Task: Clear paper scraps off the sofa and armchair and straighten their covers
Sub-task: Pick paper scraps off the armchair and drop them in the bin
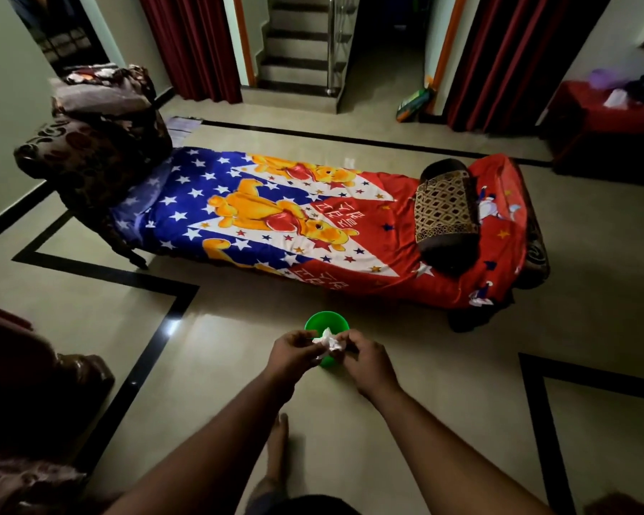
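Two hands meet over the green bin, both pinching one crumpled wad of paper scraps between their fingertips. Left hand grips the wad from its side, right hand from the other; fingers of both are curled onto the paper, hands close together with only the wad between them.

Wad sits directly above the bin's open mouth, which stands on the floor between me and the sofa. Bin is partly hidden by the hands, so I cannot see whether anything is in it.

Sofa cover, the bright bear-and-stars print, lies fairly flat; a patterned bolster rests across the red end. I see no loose scraps on it from this angle. Dark armchair at lower left is mostly in shadow, and I cannot judge its seat or cover.

Step in hand, as I judge it: dropping the wad.

Risks:
- Bin mouth is narrow. If one hand releases before the other, the wad could swing and land on the floor.
- Wad looks loosely packed; small pieces may shed and drift outside the rim.
- Bin looks light; a knock from a descending hand could tip it.
- Dim light could hide leftover scraps on the armchair.
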The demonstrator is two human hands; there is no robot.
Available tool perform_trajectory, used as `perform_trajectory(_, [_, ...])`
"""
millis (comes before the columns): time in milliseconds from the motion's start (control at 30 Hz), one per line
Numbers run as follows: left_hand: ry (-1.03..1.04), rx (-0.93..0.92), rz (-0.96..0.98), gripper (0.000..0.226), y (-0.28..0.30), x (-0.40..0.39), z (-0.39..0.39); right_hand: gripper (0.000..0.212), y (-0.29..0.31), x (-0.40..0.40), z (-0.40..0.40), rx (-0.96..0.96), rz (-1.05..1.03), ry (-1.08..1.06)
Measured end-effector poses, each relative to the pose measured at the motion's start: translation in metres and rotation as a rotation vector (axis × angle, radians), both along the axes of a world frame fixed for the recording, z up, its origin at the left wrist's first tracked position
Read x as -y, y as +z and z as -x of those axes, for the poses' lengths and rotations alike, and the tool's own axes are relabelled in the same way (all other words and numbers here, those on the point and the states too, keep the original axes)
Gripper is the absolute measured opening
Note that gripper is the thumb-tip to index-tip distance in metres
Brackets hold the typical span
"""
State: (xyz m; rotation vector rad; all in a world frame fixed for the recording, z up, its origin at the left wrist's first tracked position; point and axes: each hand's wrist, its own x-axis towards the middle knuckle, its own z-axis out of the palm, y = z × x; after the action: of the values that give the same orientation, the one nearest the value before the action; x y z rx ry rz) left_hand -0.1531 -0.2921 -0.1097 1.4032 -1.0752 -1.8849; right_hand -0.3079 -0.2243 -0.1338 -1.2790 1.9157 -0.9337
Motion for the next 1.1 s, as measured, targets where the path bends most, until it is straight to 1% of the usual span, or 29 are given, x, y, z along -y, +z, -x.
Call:
perform_trajectory(133, [-0.118, 0.076, 0.04, 0.009, -0.034, 0.061, 0.015, 0.018, -0.032, 0.058, 0.01, -0.03, -0.06, -0.099])
perform_trajectory(233, [-0.184, 0.145, 0.02, 0.01, -0.063, 0.109, 0.023, 0.019, -0.056, 0.101, 0.014, -0.046, -0.139, -0.148])
perform_trajectory(400, [-0.258, 0.227, -0.038, 0.011, -0.123, 0.18, 0.037, 0.019, -0.12, 0.163, 0.023, 0.038, -0.262, -0.189])
perform_trajectory(533, [-0.305, 0.31, -0.079, 0.014, -0.193, 0.22, 0.053, 0.019, -0.195, 0.199, 0.033, 0.067, -0.332, -0.165])
perform_trajectory(567, [-0.318, 0.338, -0.065, 0.015, -0.21, 0.227, 0.057, 0.017, -0.211, 0.206, 0.036, 0.086, -0.343, -0.171])
perform_trajectory(633, [-0.349, 0.4, -0.038, 0.015, -0.255, 0.239, 0.068, 0.015, -0.258, 0.221, 0.046, 0.12, -0.37, -0.183])
perform_trajectory(700, [-0.346, 0.465, -0.04, 0.01, -0.305, 0.249, 0.081, 0.015, -0.308, 0.235, 0.056, 0.148, -0.397, -0.179])
perform_trajectory(767, [-0.347, 0.503, -0.045, 0.011, -0.353, 0.255, 0.092, 0.015, -0.348, 0.245, 0.066, 0.155, -0.413, -0.181])
perform_trajectory(833, [-0.362, 0.548, -0.051, 0.006, -0.396, 0.261, 0.103, 0.015, -0.389, 0.252, 0.076, 0.166, -0.441, -0.191])
perform_trajectory(900, [-0.368, 0.579, -0.054, 0.011, -0.439, 0.269, 0.114, 0.015, -0.432, 0.26, 0.085, 0.179, -0.465, -0.199])
perform_trajectory(967, [-0.379, 0.608, -0.043, 0.014, -0.457, 0.277, 0.119, 0.015, -0.449, 0.269, 0.09, 0.163, -0.466, -0.203])
perform_trajectory(1033, [-0.393, 0.612, -0.081, 0.014, -0.483, 0.285, 0.125, 0.015, -0.476, 0.278, 0.094, 0.158, -0.481, -0.206])
perform_trajectory(1100, [-0.422, 0.634, -0.102, 0.023, -0.499, 0.291, 0.128, 0.016, -0.493, 0.285, 0.096, 0.147, -0.508, -0.19])
